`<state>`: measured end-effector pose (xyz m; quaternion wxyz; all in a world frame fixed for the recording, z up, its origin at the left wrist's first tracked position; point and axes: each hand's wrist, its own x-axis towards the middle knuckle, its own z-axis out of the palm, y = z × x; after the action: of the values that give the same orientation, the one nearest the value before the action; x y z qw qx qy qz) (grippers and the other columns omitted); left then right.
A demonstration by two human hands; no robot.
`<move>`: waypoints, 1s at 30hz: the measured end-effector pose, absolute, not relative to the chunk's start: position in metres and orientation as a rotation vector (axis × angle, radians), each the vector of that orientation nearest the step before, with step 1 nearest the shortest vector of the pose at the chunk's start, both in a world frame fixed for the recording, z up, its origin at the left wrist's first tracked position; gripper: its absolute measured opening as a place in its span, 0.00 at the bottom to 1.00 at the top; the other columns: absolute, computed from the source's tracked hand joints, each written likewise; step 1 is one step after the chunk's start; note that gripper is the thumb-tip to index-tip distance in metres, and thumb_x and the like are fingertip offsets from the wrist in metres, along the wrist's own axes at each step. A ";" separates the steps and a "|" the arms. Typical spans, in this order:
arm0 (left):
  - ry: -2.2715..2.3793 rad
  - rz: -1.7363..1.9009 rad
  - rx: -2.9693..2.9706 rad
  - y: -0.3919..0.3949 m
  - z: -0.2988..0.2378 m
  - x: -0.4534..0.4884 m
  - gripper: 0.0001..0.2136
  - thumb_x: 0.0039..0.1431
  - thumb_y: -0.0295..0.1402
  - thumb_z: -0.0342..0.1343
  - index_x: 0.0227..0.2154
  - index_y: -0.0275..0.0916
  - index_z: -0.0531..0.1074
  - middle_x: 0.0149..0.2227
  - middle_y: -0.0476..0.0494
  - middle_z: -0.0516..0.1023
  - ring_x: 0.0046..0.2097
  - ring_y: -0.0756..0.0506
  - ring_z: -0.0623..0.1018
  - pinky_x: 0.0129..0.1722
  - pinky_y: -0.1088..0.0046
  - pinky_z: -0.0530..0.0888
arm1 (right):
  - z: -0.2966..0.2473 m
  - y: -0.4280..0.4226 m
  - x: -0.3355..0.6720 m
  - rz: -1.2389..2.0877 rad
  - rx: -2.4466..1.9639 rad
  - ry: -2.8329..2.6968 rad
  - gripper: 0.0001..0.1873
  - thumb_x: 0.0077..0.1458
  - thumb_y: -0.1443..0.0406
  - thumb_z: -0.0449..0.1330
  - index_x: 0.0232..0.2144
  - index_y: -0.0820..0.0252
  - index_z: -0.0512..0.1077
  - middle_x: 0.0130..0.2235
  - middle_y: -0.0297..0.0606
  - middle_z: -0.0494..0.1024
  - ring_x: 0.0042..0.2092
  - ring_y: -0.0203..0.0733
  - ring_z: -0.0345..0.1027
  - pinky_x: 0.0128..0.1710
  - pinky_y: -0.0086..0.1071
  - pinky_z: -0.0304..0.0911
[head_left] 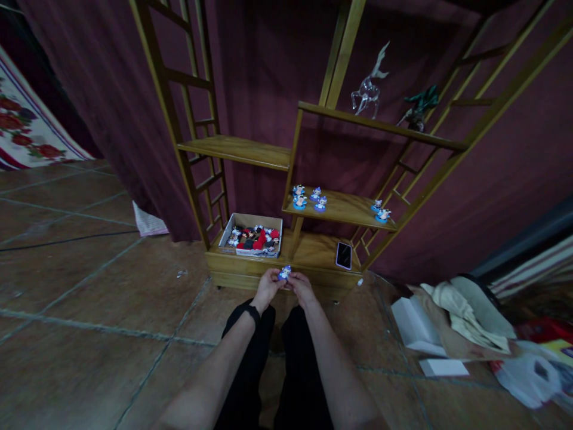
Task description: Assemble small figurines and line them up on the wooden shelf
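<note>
At six o'clock, the left hand (pixel 267 285) and right hand (pixel 301 286) partly hide a figurine (pixel 285 273), its details illegibly small. The shelf unit (pixel 237 150) is cropped at twelve, a plastic bag (pixel 528 376) at four.

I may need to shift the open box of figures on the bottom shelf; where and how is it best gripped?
Probably two-handed, by the left and right walls of the box, coming from the front, where the shelf unit is open. It is rectangular and topless, with figures heaped inside, so keep it level.

Left grip (pixel 267 285) and right grip (pixel 301 286) hold 1 purple figurine (pixel 285 273).
</note>
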<state>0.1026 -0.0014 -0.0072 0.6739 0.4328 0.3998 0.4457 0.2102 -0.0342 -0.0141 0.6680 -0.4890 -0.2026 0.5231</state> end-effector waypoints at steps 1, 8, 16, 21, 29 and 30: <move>0.902 1.001 0.970 -0.001 -0.008 0.102 0.19 0.34 0.22 0.63 0.31 0.37 0.64 0.17 0.57 0.70 0.18 0.55 0.69 0.22 0.80 0.66 | -0.014 -0.034 0.211 1.184 -1.108 -0.456 0.14 0.28 0.63 0.68 0.19 0.62 0.68 0.23 0.32 0.75 0.26 0.35 0.69 0.32 0.32 0.67; 0.924 0.970 0.951 -0.001 -0.007 0.102 0.17 0.33 0.23 0.65 0.28 0.35 0.66 0.19 0.53 0.72 0.21 0.53 0.73 0.24 0.77 0.70 | -0.016 -0.033 0.212 1.215 -1.125 -0.466 0.12 0.28 0.64 0.67 0.18 0.61 0.68 0.22 0.31 0.75 0.25 0.34 0.68 0.31 0.31 0.66; 0.917 0.966 0.926 -0.002 -0.006 0.101 0.15 0.34 0.22 0.66 0.27 0.34 0.67 0.20 0.51 0.74 0.21 0.52 0.74 0.25 0.76 0.72 | -0.008 -0.037 0.211 1.210 -1.197 -0.500 0.12 0.28 0.64 0.66 0.18 0.61 0.67 0.20 0.29 0.73 0.23 0.33 0.66 0.30 0.30 0.65; 0.890 0.928 0.851 0.000 -0.007 0.100 0.14 0.40 0.19 0.63 0.31 0.34 0.68 0.21 0.49 0.75 0.24 0.50 0.76 0.28 0.75 0.73 | -0.004 -0.038 0.213 1.223 -1.181 -0.479 0.13 0.31 0.60 0.66 0.21 0.61 0.70 0.21 0.32 0.74 0.24 0.35 0.68 0.30 0.31 0.65; 0.823 0.887 0.813 0.003 -0.007 0.095 0.15 0.42 0.18 0.60 0.36 0.35 0.70 0.26 0.46 0.77 0.26 0.51 0.76 0.29 0.77 0.72 | -0.003 -0.039 0.213 1.193 -1.182 -0.518 0.12 0.31 0.63 0.66 0.23 0.61 0.70 0.23 0.32 0.75 0.24 0.33 0.68 0.31 0.31 0.65; 0.815 0.883 0.804 0.003 -0.008 0.094 0.16 0.42 0.19 0.60 0.36 0.35 0.70 0.26 0.46 0.77 0.26 0.51 0.76 0.29 0.77 0.72 | -0.003 -0.039 0.212 1.192 -1.180 -0.523 0.13 0.31 0.63 0.66 0.24 0.61 0.71 0.23 0.32 0.75 0.25 0.33 0.68 0.31 0.31 0.65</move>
<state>0.0945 0.0034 -0.0077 0.7499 0.3680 0.3727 0.4041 0.2124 -0.0391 -0.0025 0.6381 -0.5171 -0.2293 0.5224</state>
